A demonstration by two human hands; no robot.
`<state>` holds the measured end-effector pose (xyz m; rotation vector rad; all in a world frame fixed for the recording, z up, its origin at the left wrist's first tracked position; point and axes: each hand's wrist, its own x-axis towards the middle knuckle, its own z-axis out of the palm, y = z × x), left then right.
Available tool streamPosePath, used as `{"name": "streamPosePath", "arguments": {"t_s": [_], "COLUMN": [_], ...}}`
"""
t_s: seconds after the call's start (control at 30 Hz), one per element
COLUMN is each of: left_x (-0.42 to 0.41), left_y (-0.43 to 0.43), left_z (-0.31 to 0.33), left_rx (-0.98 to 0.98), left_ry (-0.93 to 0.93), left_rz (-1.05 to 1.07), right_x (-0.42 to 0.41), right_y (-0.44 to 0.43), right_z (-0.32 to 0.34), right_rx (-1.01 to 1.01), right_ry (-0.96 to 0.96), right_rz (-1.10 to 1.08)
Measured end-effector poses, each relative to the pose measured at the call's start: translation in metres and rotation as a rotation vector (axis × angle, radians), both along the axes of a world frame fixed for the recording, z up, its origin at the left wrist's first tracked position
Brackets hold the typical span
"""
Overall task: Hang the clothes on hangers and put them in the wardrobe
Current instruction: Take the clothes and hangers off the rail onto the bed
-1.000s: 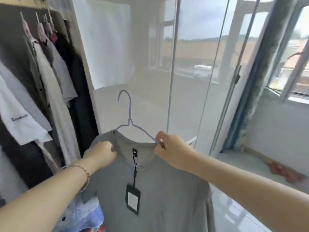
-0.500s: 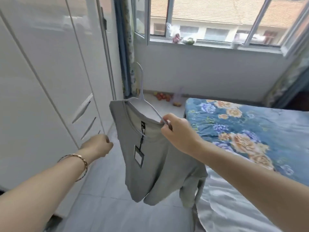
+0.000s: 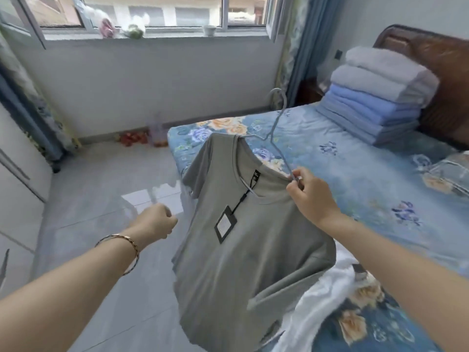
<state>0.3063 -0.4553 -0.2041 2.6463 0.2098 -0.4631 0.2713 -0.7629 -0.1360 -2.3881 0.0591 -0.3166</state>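
Note:
A grey T-shirt (image 3: 243,255) with a black tag hangs on a pale wire hanger (image 3: 278,128), tilted over the edge of the bed. My right hand (image 3: 308,196) pinches the hanger's right arm together with the shirt's shoulder. My left hand (image 3: 154,219) hovers left of the shirt with curled fingers, holding nothing and not touching the shirt. A white garment (image 3: 319,298) lies crumpled on the bed under the shirt's hem. Only a white door panel of the wardrobe (image 3: 17,189) shows at the left edge.
The bed (image 3: 375,174) with a blue floral cover fills the right side. A stack of folded blankets (image 3: 375,95) rests by the headboard. Grey floor tiles (image 3: 101,199) lie ahead, with small items by the wall under the window (image 3: 152,11).
My view has swung right from the open wardrobe to the bed and window. My left hand has let go of the shirt's left shoulder. My right hand keeps holding the hanger.

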Motion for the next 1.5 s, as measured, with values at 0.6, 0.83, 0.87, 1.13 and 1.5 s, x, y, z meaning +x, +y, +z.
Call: {"name": "streamPosePath", "arguments": {"t_s": [0.6, 0.83, 0.87, 1.13, 1.5], "left_x": [0.12, 0.134, 0.134, 0.142, 0.115], "left_y": [-0.254, -0.286, -0.288, -0.287, -0.217], "left_z": [-0.128, -0.174, -0.177, -0.174, -0.105], "left_rx": [0.152, 0.18, 0.189, 0.18, 0.137], "left_ry": [0.202, 0.266, 0.267, 0.25, 0.161], "left_rz": [-0.157, -0.169, -0.177, -0.142, -0.056], "right_x": [0.118, 0.135, 0.137, 0.152, 0.175], "right_y": [-0.293, -0.352, -0.36, -0.322, -0.098], "right_z": [-0.282, -0.339, -0.34, -0.324, -0.219], "right_rx": [0.024, 0.098, 0.081, -0.229, -0.299], "right_ry": [0.719, 0.733, 0.721, 0.925, 0.908], "right_rz": [-0.644, -0.926, -0.971, -0.45, 0.484]}}
